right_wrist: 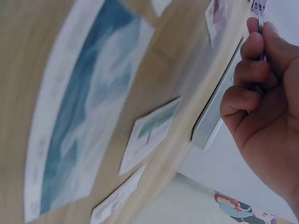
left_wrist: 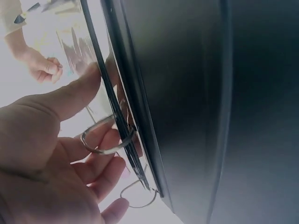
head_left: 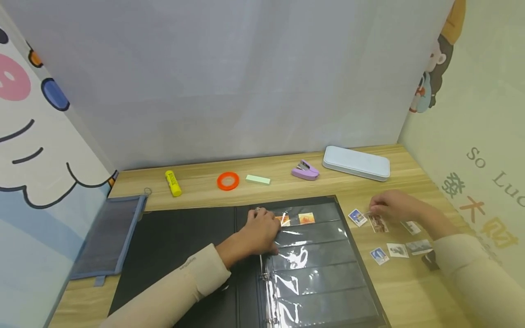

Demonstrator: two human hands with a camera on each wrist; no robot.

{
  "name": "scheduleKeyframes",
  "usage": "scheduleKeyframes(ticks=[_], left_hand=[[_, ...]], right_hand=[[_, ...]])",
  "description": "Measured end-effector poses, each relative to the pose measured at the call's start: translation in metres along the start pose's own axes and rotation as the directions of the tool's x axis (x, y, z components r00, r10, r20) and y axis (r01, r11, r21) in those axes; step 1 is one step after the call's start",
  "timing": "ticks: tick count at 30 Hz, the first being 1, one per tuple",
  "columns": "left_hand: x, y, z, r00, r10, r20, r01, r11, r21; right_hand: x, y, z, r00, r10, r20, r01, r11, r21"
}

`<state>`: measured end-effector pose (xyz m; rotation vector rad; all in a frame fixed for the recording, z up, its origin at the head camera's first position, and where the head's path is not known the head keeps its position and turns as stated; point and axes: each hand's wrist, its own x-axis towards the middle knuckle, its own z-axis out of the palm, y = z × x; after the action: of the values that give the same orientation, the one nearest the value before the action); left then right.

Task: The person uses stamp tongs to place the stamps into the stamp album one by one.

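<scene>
My left hand rests on the inner edge of the clear pocket page in an open black stamp album, beside its metal rings. Two orange stamps sit in the top pocket. Off the album's right edge, my right hand pinches slim metal tweezers between thumb and fingers. A small blue stamp with a white border is at the tweezer tips. Below that hand lies a brown stamp. Several more loose stamps, among them a blue one, lie nearby.
Along the back of the table are a yellow glue stick, a red tape roll, a pale green block, a purple stapler and a light blue case. A grey mesh pouch lies left; a dark object is under the right sleeve.
</scene>
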<state>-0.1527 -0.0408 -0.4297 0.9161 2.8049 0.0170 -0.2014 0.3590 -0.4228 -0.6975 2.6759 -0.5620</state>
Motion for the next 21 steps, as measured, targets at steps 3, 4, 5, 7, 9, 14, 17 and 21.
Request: scheduleKeyframes(ticks=[3, 4, 5, 7, 9, 14, 17, 21], left_hand=[[0.004, -0.001, -0.002, 0.999, -0.006, 0.036, 0.008, 0.999, -0.046], [0.005, -0.002, -0.003, 0.999, -0.007, 0.047, 0.009, 0.998, -0.058], [0.006, -0.002, -0.003, 0.998, -0.008, 0.06, 0.012, 0.998, -0.069], [0.007, -0.002, -0.004, 0.997, -0.012, 0.081, 0.018, 0.997, -0.078], [0.007, -0.003, -0.005, 0.996, -0.014, 0.089, 0.022, 0.996, -0.081], [0.006, -0.004, -0.006, 0.996, -0.02, 0.09, 0.029, 0.994, -0.103], [0.006, -0.006, -0.004, 0.997, -0.016, 0.077, 0.026, 0.991, -0.133], [0.006, -0.01, 0.001, 0.998, -0.009, 0.057, 0.02, 0.98, -0.196]], right_hand=[[0.005, -0.004, -0.001, 1.0, -0.012, -0.02, 0.012, 1.0, 0.002], [0.007, -0.006, -0.001, 1.0, -0.015, -0.026, 0.015, 1.0, 0.005], [0.009, -0.007, -0.001, 0.999, -0.022, -0.035, 0.022, 1.0, 0.003], [0.013, -0.013, -0.003, 0.998, -0.027, -0.048, 0.028, 1.0, 0.013], [0.017, -0.019, -0.005, 0.998, -0.04, -0.052, 0.041, 0.999, 0.017], [0.029, -0.033, -0.008, 0.995, -0.081, -0.059, 0.082, 0.997, 0.014], [0.037, -0.039, -0.006, 0.993, -0.101, -0.06, 0.101, 0.995, 0.009], [0.049, -0.048, 0.001, 0.992, -0.118, -0.043, 0.118, 0.993, 0.017]])
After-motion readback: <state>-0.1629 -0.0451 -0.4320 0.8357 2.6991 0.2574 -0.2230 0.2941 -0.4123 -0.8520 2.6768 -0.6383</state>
